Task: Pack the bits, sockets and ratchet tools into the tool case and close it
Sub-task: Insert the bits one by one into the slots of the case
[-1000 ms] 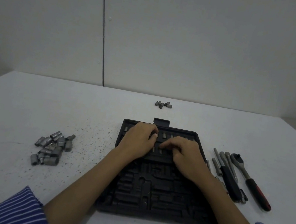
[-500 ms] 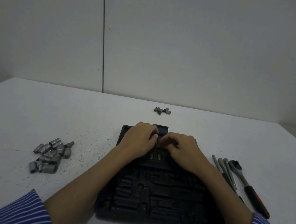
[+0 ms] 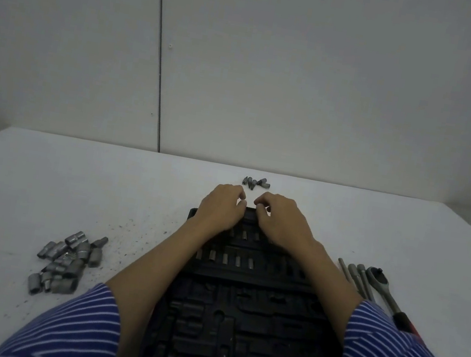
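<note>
Here, near edge: our two blue striped sleeves (image 3: 74,328) frame the open tool case (image 3: 239,331), which lies flat on the table right in front of us.
Case, near half: we see dark moulded recesses, too dim to tell if anything sits in them.
Case, far half: two rows of seated bits (image 3: 225,258) stand in their slots.
Left of the case: a heap of sockets (image 3: 65,263) lies well apart from it, with dark specks scattered between.
Right of the case: extension bars (image 3: 355,277) and the ratchet (image 3: 385,291) lie side by side, just beside it.
Left hand (image 3: 222,210): we have it over the case's far edge, fingers curled under; whether they grip anything we cannot tell.
Right hand (image 3: 280,220): close beside the left, fingers likewise curled at the far edge; its hold is hidden from us.
Beyond the case: a small cluster of loose bits (image 3: 256,182) lies just past our fingertips.
Surface: a white table (image 3: 29,178).
Room: a plain pale wall (image 3: 303,81) with one vertical seam.
</note>
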Demonstrator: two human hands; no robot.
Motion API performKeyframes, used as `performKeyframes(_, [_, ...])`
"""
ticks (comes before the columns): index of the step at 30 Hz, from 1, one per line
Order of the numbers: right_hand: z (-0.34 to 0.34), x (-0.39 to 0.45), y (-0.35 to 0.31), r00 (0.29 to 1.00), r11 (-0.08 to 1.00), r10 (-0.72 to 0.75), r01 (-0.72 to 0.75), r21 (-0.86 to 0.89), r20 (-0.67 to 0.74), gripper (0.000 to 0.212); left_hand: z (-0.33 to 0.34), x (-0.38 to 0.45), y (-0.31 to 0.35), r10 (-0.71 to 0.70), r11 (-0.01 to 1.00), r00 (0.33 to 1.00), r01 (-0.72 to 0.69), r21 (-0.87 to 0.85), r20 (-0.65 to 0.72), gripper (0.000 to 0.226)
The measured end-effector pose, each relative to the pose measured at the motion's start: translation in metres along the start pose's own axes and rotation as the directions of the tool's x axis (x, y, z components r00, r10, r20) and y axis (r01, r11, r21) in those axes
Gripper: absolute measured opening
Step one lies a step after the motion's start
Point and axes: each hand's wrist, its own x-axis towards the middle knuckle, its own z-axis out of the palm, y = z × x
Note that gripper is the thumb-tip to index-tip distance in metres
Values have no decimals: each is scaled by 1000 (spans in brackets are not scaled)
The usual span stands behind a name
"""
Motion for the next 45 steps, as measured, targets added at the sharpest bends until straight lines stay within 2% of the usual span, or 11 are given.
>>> performKeyframes(5, [17, 7, 1, 1000, 1000, 17, -17, -9, 10, 29, 8, 16, -7, -57, 997, 998, 57, -61, 10, 24])
performKeyframes(9, [29, 6, 5, 999, 1000, 3, -4, -19, -47, 34, 15, 30, -13, -71, 995, 997, 72, -67, 20, 25])
performKeyframes(18, [40, 9, 12, 993, 998, -54, 49, -43, -109, 33, 27, 62, -20, -40, 999, 999, 40, 30, 12, 34])
performKeyframes(26, [39, 10, 12, 992, 997, -69, 64, -50, -107, 30, 35, 82, -19, -17, 992, 1000, 16, 128, 11, 33])
performKeyframes(30, [39, 9, 12, 992, 997, -66, 63, -36, -106, 28, 37, 83, -17, -3, 983, 999, 10, 181, -39, 29])
performKeyframes(36, [39, 9, 12, 992, 998, -58, 56, -29, -110, 31, 35, 81, -16, -32, 983, 986, 61, 174, -164, 20])
performKeyframes(45, [39, 9, 12, 992, 998, -54, 50, -37, -112, 32, 33, 75, -16, -71, 994, 986, 82, 67, -153, 19])
